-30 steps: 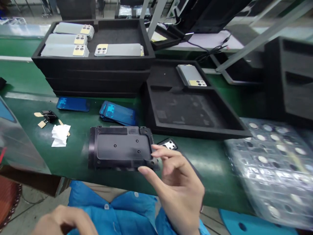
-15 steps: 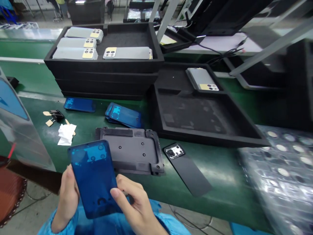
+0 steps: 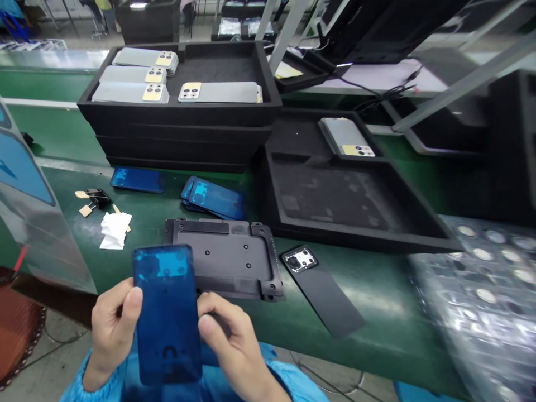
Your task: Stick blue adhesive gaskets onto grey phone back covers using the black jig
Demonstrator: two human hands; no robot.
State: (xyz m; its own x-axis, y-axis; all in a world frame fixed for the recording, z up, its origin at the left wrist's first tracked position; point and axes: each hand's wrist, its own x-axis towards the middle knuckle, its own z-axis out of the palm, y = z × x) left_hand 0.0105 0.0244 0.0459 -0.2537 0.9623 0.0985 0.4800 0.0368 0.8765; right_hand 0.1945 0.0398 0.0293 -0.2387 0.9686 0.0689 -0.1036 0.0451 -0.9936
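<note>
Upright in front of me is a blue-filmed phone back cover (image 3: 167,324), with a camera area at its top. My left hand (image 3: 113,329) grips its left edge, thumb along the side and fingers partly hidden behind. At the right edge, my right hand (image 3: 234,340) is closed with thumb and bent forefinger against the cover. Just beyond it lies a grey fixture plate (image 3: 226,257) with a shallow recess, partly covered by the panel. A dark grey phone back cover (image 3: 326,296) with a camera cutout rests on the green bench to the right.
More blue-filmed covers (image 3: 218,198) lie behind the fixture. Stacked black trays (image 3: 180,134) hold pale covers (image 3: 129,92); another black tray (image 3: 360,234) stands right. Clear plastic trays (image 3: 481,312) are at far right. A white tissue (image 3: 115,230) and binder clip (image 3: 98,196) sit left.
The blue-filmed cover has turned from a tilt to nearly upright and shifted slightly right. My left thumb now shows at its left edge; my right thumb has slid off its face to the edge.
</note>
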